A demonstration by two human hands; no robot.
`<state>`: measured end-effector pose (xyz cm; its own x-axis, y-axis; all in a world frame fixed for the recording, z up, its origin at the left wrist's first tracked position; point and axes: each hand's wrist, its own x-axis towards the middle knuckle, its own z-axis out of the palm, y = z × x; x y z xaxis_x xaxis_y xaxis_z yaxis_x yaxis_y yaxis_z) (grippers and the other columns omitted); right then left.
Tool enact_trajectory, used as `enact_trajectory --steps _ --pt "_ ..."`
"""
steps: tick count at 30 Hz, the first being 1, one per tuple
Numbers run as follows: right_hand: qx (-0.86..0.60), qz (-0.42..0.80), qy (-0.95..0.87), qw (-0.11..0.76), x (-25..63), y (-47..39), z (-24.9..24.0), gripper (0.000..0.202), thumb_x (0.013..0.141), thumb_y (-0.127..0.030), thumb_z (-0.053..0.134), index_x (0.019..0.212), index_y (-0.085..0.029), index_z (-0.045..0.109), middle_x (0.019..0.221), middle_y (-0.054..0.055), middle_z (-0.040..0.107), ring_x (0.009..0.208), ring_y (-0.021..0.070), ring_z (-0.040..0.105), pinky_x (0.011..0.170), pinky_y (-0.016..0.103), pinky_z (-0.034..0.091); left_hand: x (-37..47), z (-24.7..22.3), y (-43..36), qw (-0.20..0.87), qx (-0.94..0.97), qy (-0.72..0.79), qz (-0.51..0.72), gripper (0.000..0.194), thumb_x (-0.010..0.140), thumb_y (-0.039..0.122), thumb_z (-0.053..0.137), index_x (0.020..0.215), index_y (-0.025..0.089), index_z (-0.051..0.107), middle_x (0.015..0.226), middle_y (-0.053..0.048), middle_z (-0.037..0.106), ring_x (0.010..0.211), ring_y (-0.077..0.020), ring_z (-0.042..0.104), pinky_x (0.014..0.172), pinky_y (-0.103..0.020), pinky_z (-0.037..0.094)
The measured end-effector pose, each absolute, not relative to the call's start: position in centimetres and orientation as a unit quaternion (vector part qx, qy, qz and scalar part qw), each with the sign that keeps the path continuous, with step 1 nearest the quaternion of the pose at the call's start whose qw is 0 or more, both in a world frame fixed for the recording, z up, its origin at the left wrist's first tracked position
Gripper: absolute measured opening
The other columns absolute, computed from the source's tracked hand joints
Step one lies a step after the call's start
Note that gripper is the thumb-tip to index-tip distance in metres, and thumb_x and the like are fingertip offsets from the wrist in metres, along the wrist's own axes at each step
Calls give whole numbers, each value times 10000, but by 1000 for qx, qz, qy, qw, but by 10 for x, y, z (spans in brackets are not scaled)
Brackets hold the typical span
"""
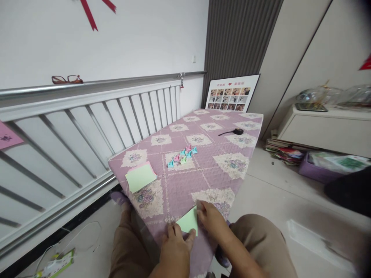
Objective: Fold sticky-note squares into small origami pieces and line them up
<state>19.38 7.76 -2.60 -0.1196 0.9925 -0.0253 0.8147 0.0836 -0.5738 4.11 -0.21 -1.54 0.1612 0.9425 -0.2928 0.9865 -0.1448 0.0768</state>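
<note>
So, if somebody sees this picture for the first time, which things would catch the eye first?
Probably the purple patterned tablecloth, with small colourful pieces clustered near its middle. At its near end, the left hand and right hand touch a pale green sheet; a paper stack lies farther left. Behind the far end stands a photo board.

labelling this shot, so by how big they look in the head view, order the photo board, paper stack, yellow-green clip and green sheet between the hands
Photo board
Paper stack and green sheet, unranked: the sheet is nearer the camera and partly covered
Yellow-green clip
</note>
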Motion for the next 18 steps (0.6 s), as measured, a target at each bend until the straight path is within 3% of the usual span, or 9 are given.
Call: enact_trajectory --steps 3,10,15,18 --pt "-636 241 -714 166 187 93 -24 376 804 -198 495 1168 -113 538 1032 123 628 915 199 599 815 282 423 44 -20 0 108 752 642 -107 559 863 171 535 1323 465 415 1290 -189 474 1181 -429 432 811 -502 418" --pt "-610 266 -743 70 188 110 -21 297 737 -287 654 1001 -166 593 904 55 647 784 164 590 682 256 402 38 -44 -6 87 753 651 -42 461 899 226 506 1265 502 467 1304 -166 482 1190 -409 425 850 -529 383" --pt "-565 260 -783 -7 192 123 -14 275 856 -403 582 984 -160 589 934 22 615 787 154 580 732 340 467 37 -49 -9 115 744 658 -16 430 894 315 518 1280 493 456 1353 -155 449 1239 -425 365 906 -583 303" --pt "-542 236 -806 -20 190 131 -7 333 742 -394 695 967 -162 614 1000 61 593 876 191 559 775 337 433 38 -46 -9 128 738 662 -21 463 872 327 549 1296 481 444 1378 -156 427 1254 -439 338 902 -597 286"
